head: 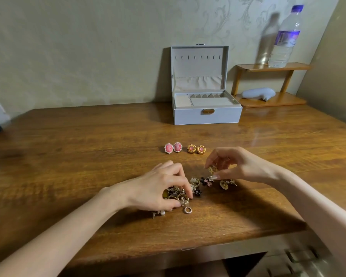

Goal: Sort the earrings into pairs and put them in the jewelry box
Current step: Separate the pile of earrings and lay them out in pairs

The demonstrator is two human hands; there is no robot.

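The brown wooden surface [88, 156] runs back to a pale patterned wall [88, 47]. The left hand [158, 188] curls over a heap of loose earrings [196, 186], gripping into it. The right hand [238, 164], alongside, pinches a gold earring [211, 169] just above the heap. Beyond both hands lie a pink pair [173, 147] and a gold pair [196, 149], then the open jewelry box [208, 114]. Past the right hand, a water bottle [286, 37] stands on a shelf [272, 66].

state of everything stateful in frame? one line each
Grey jewelry box: lid open, visible compartments look empty.
Pink oval earrings: paired, on brown wooden table, outside box.
Gold round earrings: paired beside them.
Mixed earring pile: unsorted.
Left hand: fingers grip the pile.
Right hand: pinches small gold earring.
Clear plastic bottle: upright, capped.
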